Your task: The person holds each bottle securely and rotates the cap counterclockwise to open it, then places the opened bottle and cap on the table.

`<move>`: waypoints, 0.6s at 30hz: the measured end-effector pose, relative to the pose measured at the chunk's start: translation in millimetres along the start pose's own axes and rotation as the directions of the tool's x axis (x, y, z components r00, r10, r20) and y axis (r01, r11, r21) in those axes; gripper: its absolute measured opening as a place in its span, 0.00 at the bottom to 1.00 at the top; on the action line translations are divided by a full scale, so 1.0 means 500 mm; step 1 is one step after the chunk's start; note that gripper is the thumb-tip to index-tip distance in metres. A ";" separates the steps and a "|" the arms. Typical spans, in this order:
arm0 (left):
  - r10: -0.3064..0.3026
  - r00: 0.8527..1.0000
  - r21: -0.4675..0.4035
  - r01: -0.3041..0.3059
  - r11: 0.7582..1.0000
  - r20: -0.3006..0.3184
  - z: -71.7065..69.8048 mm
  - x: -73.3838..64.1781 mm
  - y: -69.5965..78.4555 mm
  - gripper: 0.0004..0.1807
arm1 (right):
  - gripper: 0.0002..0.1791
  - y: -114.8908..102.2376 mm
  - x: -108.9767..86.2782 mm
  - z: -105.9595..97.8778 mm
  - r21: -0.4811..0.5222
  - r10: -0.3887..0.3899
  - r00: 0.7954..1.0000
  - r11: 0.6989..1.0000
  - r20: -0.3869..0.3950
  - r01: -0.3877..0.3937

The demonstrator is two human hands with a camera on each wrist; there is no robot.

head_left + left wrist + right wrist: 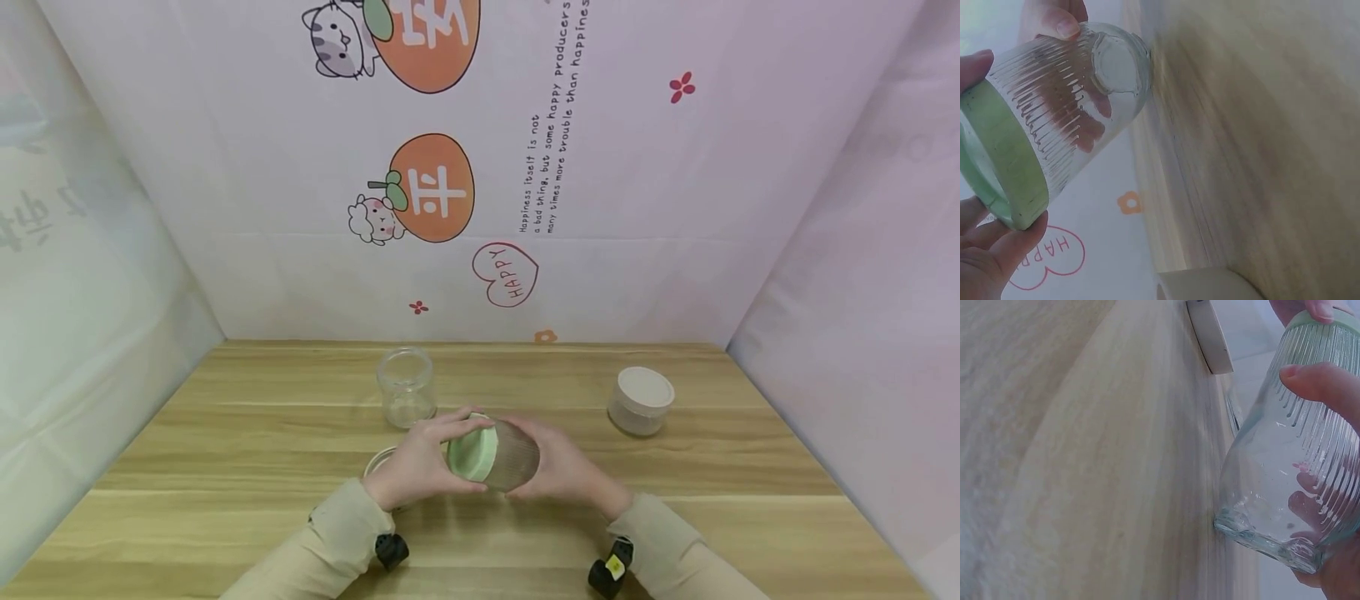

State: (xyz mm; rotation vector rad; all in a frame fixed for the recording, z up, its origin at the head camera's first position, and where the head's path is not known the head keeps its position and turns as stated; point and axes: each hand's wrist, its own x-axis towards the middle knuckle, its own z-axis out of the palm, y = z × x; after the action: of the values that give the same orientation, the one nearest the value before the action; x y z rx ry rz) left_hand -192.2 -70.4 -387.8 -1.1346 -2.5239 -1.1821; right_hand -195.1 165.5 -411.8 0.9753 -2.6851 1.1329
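Observation:
A ribbed clear glass jar (517, 455) is held tilted on its side above the table, its pale green lid (474, 454) facing left. My left hand (417, 460) grips the lid's rim between thumb and fingers. Around the glass body curls my right hand (564, 467), with its thumb (1319, 384) lying across the ribs in the right wrist view. The lid sits on the jar's mouth; how tightly cannot be seen. In the left wrist view, the thick jar base (1124, 62) points away from the left hand.
Behind my left hand stands an open glass jar (406, 390). A round, pale-rimmed object (378, 458) is partly hidden by the left wrist. Farther right is a glass jar with a white lid (642, 400). Printed cloth (600, 275) walls the wooden table (270, 433).

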 end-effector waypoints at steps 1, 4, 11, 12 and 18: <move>-0.002 1.000 0.000 0.002 1.000 -0.004 0.000 0.000 0.001 0.38 | 0.52 0.000 0.000 0.000 0.000 0.002 1.000 1.000 0.000 -0.002; 0.008 1.000 0.015 -0.008 1.000 -0.016 0.003 -0.001 0.000 0.38 | 0.52 0.000 0.001 0.001 -0.006 -0.001 1.000 1.000 0.001 0.001; 0.015 0.999 0.024 -0.014 1.000 -0.032 0.005 -0.001 0.002 0.38 | 0.52 0.003 0.001 0.002 -0.011 -0.010 1.000 1.000 -0.007 0.010; 0.012 0.999 0.024 -0.011 1.000 -0.033 0.005 -0.001 0.002 0.38 | 0.52 0.003 0.000 0.002 -0.012 -0.011 1.000 1.000 -0.009 0.011; 0.013 0.999 0.032 -0.012 0.999 -0.043 0.007 0.000 0.001 0.38 | 0.52 0.006 0.000 0.005 -0.017 -0.008 1.000 1.000 -0.019 0.008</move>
State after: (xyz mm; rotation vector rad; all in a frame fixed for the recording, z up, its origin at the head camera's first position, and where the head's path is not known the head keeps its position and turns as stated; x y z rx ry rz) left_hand -191.0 -67.9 -389.8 -1.1038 -2.4903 -1.1469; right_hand -196.2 165.3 -415.5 0.9665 -2.6691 1.1109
